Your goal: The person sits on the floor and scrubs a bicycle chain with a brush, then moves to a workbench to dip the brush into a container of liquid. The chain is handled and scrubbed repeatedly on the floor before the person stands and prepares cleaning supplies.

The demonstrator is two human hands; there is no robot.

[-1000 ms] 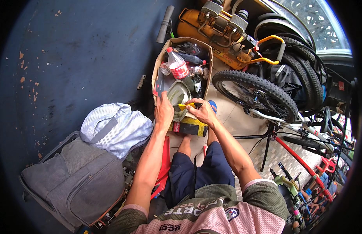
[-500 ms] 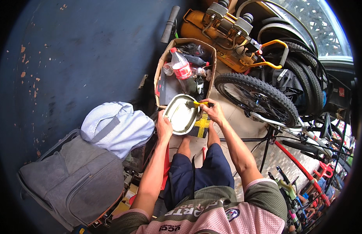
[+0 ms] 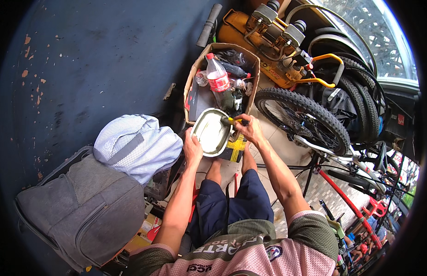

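Note:
My left hand point(image 3: 193, 148) grips the near left rim of a pale, rounded-rectangular tub point(image 3: 211, 150), tilted so that its whitish inside shows. Whether that white is the bare bottom or some liquid I cannot tell. In my right hand point(image 3: 251, 129) is a small brush point(image 3: 230, 121) with a yellow and black handle, pinched between the fingers. Its dark head reaches over the far right part of the tub and seems to touch the inside wall. The tub is held above my feet, just in front of a cardboard box point(image 3: 188, 83).
Inside the box lie a red-capped plastic bottle point(image 3: 217, 78) and other waste. Behind it stands an orange air compressor point(image 3: 268, 60). Bicycles and a knobby tyre point(image 3: 314, 110) crowd the right. A grey backpack point(image 3: 80, 211) and white mesh bag point(image 3: 135, 147) sit left, beside a blue wall point(image 3: 98, 60).
The brush has moved slightly within the tub, its handle now turned more toward my palm. My view has shifted a little; my left hand keeps its hold on the rim.

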